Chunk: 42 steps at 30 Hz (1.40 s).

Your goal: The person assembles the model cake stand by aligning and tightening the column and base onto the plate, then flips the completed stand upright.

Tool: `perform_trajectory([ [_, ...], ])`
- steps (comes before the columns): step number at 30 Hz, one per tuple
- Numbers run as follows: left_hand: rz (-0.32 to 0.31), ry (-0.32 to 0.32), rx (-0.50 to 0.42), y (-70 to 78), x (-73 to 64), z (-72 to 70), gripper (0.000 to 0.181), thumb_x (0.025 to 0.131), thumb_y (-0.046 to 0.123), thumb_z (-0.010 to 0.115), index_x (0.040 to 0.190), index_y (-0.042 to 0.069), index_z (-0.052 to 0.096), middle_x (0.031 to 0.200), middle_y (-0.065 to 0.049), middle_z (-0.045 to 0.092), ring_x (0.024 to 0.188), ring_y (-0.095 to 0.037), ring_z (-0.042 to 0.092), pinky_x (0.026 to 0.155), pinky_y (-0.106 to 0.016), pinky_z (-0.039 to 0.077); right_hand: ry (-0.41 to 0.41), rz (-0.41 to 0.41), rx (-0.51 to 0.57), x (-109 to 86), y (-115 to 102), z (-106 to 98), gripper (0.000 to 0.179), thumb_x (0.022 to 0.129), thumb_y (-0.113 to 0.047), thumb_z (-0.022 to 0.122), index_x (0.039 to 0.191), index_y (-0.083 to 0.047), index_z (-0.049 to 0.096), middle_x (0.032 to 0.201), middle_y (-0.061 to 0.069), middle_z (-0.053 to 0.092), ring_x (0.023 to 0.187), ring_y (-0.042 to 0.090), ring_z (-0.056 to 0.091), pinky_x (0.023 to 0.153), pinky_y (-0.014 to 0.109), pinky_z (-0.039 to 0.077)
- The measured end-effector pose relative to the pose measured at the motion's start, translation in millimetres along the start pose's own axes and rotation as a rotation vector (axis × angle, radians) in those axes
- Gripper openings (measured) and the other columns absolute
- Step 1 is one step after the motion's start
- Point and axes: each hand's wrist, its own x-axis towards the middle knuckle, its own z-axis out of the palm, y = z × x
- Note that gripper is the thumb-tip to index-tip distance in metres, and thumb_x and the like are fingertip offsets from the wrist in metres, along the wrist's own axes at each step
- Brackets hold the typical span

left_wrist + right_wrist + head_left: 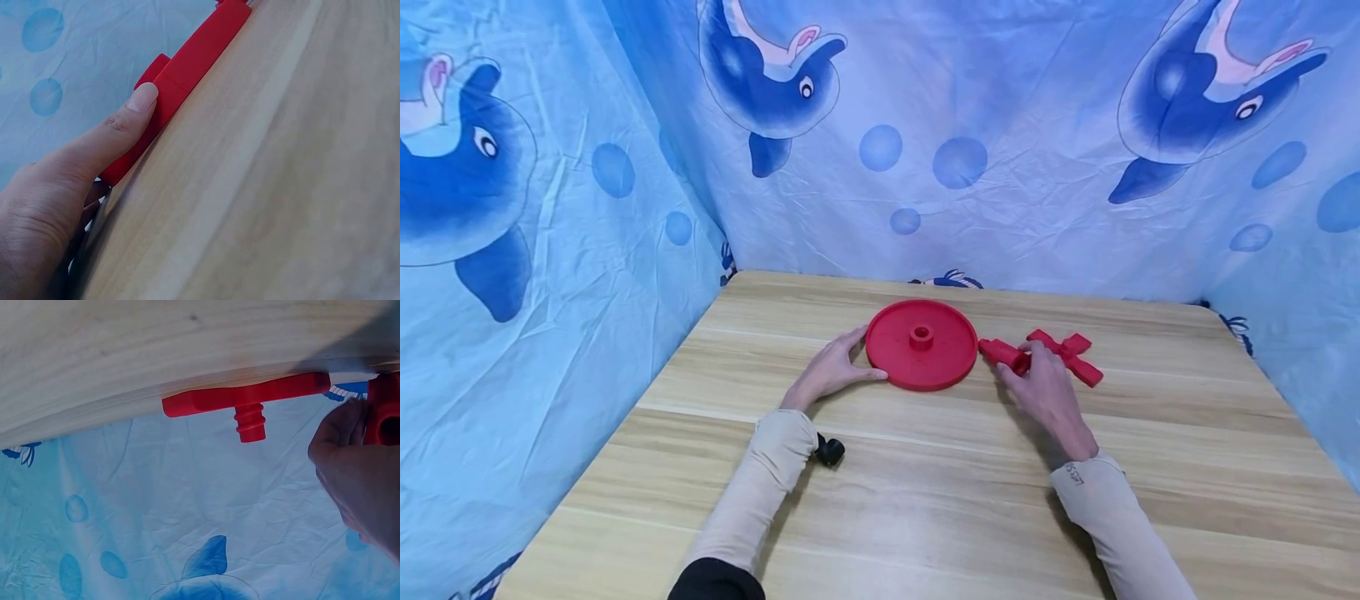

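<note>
A red round base (904, 362), with a raised rim and a short hollow post in its middle, lies flat on the table. My left hand (832, 368) grips its left edge. In the left wrist view the thumb (144, 97) lies against its side, the other fingers mostly hidden behind. To the right of the base, my right hand (1047, 387) pinches a red hollow tube-like piece (1002, 353), its narrow end toward the base and its open end toward me. Just beyond that hand lies a red cross-shaped piece (1084, 372), whose threaded stem (251, 423) shows in the right wrist view.
The wood-grain table (917, 500) is bordered by a blue cloth (1030, 233) printed with dolphins and bubbles, at the back and on both sides. A small black object (831, 451) sits at the left sleeve's cuff.
</note>
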Motion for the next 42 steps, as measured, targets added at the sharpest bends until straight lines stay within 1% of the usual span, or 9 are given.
perform_trajectory([
  [5,0.002,0.004,-0.006,0.6,0.2,-0.4,0.111,0.077,0.064,0.083,0.164,0.016,0.033,0.162,-0.010,0.040,0.149,-0.030,0.036,0.118,-0.054,0.033,0.069,-0.026,0.043,1.3,0,-2,0.056,0.089,-0.019,0.081,0.132,0.006,0.053,0.109,0.021,0.060,0.093,0.034,0.055,0.079,0.048,0.056],
  [10,0.001,0.008,-0.006,0.4,0.2,-0.7,0.111,0.078,0.065,0.083,0.164,0.017,0.033,0.162,-0.009,0.040,0.149,-0.030,0.035,0.117,-0.055,0.033,0.150,-0.087,0.054,3.4,1,-3,0.048,0.090,-0.018,0.080,0.125,0.007,0.058,0.104,0.020,0.061,0.088,0.032,0.055,0.076,0.045,0.054],
  [13,-0.002,0.008,0.004,-0.1,0.2,-1.5,0.111,0.078,0.066,0.082,0.164,0.017,0.032,0.163,-0.008,0.039,0.149,-0.030,0.034,0.117,-0.055,0.033,0.178,-0.117,0.059,4.8,2,-5,0.046,0.091,-0.017,0.080,0.123,0.008,0.059,0.101,0.020,0.061,0.086,0.033,0.054,0.076,0.045,0.051],
  [18,0.001,0.013,0.010,0.8,1.3,-4.0,0.111,0.079,0.067,0.080,0.165,0.018,0.031,0.164,-0.008,0.038,0.150,-0.031,0.034,0.117,-0.056,0.033,0.195,-0.113,0.073,6.8,0,-8,0.050,0.091,-0.017,0.079,0.127,0.009,0.056,0.106,0.023,0.060,0.094,0.037,0.054,0.083,0.051,0.050],
  [22,-0.001,0.013,0.002,1.6,1.1,-5.5,0.110,0.079,0.067,0.080,0.165,0.019,0.031,0.164,-0.007,0.037,0.150,-0.029,0.033,0.118,-0.055,0.032,0.199,-0.101,0.075,7.3,-1,-9,0.056,0.090,-0.016,0.081,0.132,0.009,0.054,0.113,0.025,0.060,0.099,0.039,0.054,0.086,0.054,0.052],
  [29,-0.002,0.009,-0.006,1.0,-1.2,-4.4,0.110,0.078,0.066,0.081,0.164,0.018,0.032,0.164,-0.007,0.038,0.150,-0.029,0.034,0.118,-0.055,0.032,0.216,-0.096,0.097,8.2,-1,-10,0.053,0.091,-0.016,0.081,0.132,0.007,0.056,0.112,0.023,0.062,0.095,0.037,0.058,0.080,0.048,0.053],
  [33,0.000,0.010,-0.011,0.7,-1.1,-2.9,0.111,0.078,0.066,0.082,0.164,0.017,0.033,0.163,-0.007,0.038,0.150,-0.030,0.034,0.118,-0.055,0.032,0.229,-0.098,0.111,10.0,-3,-10,0.053,0.091,-0.018,0.081,0.132,0.006,0.057,0.116,0.023,0.063,0.099,0.039,0.060,0.083,0.050,0.055],
  [37,0.002,0.009,-0.012,-0.4,-0.8,-1.2,0.111,0.078,0.066,0.082,0.164,0.016,0.033,0.164,-0.008,0.038,0.150,-0.030,0.034,0.118,-0.055,0.032,0.229,-0.102,0.129,12.4,-7,-8,0.051,0.093,-0.021,0.080,0.131,0.005,0.058,0.114,0.022,0.064,0.100,0.041,0.062,0.086,0.052,0.055],
  [42,0.005,0.011,-0.011,-2.3,-0.7,0.4,0.112,0.077,0.067,0.082,0.164,0.017,0.033,0.163,-0.008,0.039,0.149,-0.030,0.035,0.118,-0.055,0.033,0.231,-0.104,0.157,15.5,-12,-4,0.052,0.092,-0.022,0.081,0.130,0.004,0.059,0.111,0.020,0.065,0.097,0.039,0.062,0.083,0.048,0.054],
])
